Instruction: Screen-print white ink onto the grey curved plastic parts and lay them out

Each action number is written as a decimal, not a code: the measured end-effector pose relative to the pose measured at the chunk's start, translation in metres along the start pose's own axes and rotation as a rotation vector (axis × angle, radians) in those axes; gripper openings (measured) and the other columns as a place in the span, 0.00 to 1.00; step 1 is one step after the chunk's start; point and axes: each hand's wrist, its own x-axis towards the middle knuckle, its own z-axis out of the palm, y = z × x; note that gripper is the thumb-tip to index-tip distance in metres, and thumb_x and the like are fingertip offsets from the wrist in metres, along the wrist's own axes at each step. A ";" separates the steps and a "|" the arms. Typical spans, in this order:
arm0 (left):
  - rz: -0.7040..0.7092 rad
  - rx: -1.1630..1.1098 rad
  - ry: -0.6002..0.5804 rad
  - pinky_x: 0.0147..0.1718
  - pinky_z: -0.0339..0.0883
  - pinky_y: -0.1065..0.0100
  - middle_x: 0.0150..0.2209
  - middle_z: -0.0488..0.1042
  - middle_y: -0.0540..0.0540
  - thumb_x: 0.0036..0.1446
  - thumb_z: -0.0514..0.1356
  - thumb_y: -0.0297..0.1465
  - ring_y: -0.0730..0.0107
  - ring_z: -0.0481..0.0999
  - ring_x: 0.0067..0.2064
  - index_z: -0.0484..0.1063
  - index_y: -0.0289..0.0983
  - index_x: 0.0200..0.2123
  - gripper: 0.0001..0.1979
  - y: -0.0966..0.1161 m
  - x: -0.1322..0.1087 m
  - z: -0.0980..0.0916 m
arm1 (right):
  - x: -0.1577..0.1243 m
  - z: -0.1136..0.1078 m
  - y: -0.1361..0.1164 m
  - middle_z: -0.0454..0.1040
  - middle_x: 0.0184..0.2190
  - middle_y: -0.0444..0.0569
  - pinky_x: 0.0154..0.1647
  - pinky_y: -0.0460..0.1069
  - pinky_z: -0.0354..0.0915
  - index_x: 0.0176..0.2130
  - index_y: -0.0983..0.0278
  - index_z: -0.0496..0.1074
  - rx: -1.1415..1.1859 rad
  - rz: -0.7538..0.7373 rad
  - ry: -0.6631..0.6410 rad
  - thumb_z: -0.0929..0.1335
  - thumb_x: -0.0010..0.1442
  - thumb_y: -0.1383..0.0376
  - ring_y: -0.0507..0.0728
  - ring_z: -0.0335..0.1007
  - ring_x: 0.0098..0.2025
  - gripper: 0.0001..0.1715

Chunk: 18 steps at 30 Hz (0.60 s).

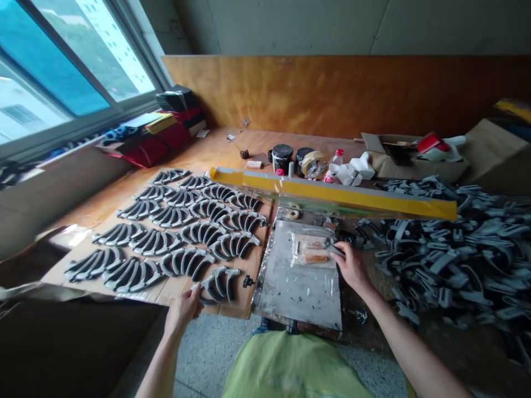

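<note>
My left hand point(185, 307) is closed on a grey curved plastic part point(219, 283) at the near edge of a cardboard sheet point(174, 290), where several such parts lie in overlapping rows point(178, 232). My right hand point(350, 265) rests on the right side of a grey metal plate point(298, 282) and pinches another grey part point(335, 249) lying over two orange-marked strips point(313, 250). A raised yellow-taped frame bar point(332, 192) spans above the plate.
A big heap of loose grey parts point(456, 249) fills the right of the bench. Black ink tubs point(282, 157), a tape roll point(314, 164), a bottle point(334, 163) and cardboard boxes point(415, 155) stand behind. Bags sit by the window point(153, 138).
</note>
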 end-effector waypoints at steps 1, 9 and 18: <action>0.062 -0.038 -0.018 0.18 0.68 0.65 0.16 0.72 0.48 0.51 0.56 0.54 0.62 0.73 0.18 0.65 0.40 0.21 0.23 0.017 0.002 0.000 | 0.006 0.010 -0.011 0.77 0.40 0.52 0.43 0.55 0.69 0.44 0.61 0.72 -0.014 -0.112 -0.075 0.64 0.64 0.60 0.60 0.72 0.41 0.11; 0.587 -0.434 -0.114 0.22 0.66 0.74 0.21 0.73 0.51 0.55 0.59 0.50 0.73 0.71 0.20 0.72 0.37 0.35 0.20 0.205 -0.035 0.009 | 0.016 0.046 -0.032 0.76 0.46 0.54 0.50 0.54 0.68 0.50 0.62 0.76 -0.313 -0.313 -0.320 0.62 0.64 0.73 0.60 0.68 0.50 0.20; 0.780 -0.607 -0.208 0.17 0.60 0.74 0.13 0.67 0.49 0.62 0.46 0.51 0.75 0.65 0.16 0.67 0.37 0.17 0.31 0.305 -0.068 0.005 | 0.024 0.055 -0.062 0.58 0.66 0.56 0.68 0.63 0.46 0.65 0.64 0.61 -0.320 -0.322 -0.537 0.69 0.61 0.57 0.64 0.50 0.69 0.36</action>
